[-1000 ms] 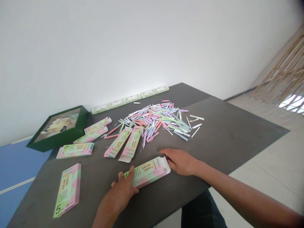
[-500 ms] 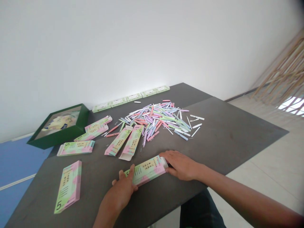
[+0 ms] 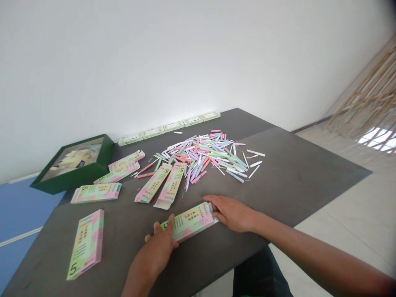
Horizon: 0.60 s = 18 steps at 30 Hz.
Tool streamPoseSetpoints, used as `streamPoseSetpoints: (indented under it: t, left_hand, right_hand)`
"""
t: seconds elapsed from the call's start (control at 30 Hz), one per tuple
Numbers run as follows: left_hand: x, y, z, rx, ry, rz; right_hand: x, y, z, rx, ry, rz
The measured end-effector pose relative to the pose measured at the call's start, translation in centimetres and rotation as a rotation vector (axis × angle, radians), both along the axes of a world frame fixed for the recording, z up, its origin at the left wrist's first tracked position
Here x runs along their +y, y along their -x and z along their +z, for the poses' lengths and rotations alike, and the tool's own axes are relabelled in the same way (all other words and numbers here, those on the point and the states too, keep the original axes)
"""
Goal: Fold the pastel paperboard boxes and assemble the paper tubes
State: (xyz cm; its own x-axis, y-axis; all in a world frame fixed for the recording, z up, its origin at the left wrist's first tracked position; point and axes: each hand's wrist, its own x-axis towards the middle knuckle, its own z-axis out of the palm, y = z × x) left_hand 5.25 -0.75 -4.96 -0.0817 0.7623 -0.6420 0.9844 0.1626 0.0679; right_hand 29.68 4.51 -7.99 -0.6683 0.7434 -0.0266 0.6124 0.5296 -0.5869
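Note:
A green and pink printed carton (image 3: 192, 222) lies on the dark table near its front edge, slanting up to the right. My left hand (image 3: 159, 246) grips its left end, thumb across the top and the other fingers at the far side. At the right end my right hand (image 3: 232, 213) has its fingers closed on the carton's white end flap, which is partly hidden by them. Past the carton spreads a heap of pastel pens (image 3: 206, 154). Two similar cartons, one of them a carton with an open end (image 3: 172, 183), lie just beyond my left hand.
A closed-looking carton (image 3: 86, 243) lies at the left, with several more cartons (image 3: 102, 192) behind it. A green box (image 3: 102, 159) holding plastic packets stands at the back left. Pale green boxes (image 3: 153, 131) line the wall. Loose white pens (image 3: 255, 152) lie right of the heap.
My right fingers have moved a little at the carton's right end, and less of the white flap shows now. My left hand keeps its grip. The view has shifted slightly.

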Motion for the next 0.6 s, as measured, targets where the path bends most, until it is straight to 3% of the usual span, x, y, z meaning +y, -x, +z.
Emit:
streamPoseSetpoints:
  t: [0.43, 0.6]
  left_hand:
    - [-0.1, -0.2, 0.3, -0.011, 0.019, 0.041]
    - [-0.2, -0.1, 0.0, -0.003, 0.013, 0.031]
  right_hand:
    - [-0.1, 0.9, 0.1, -0.059, 0.004, -0.058]
    - [0.1, 1.6, 0.4, -0.179, 0.074, -0.189]
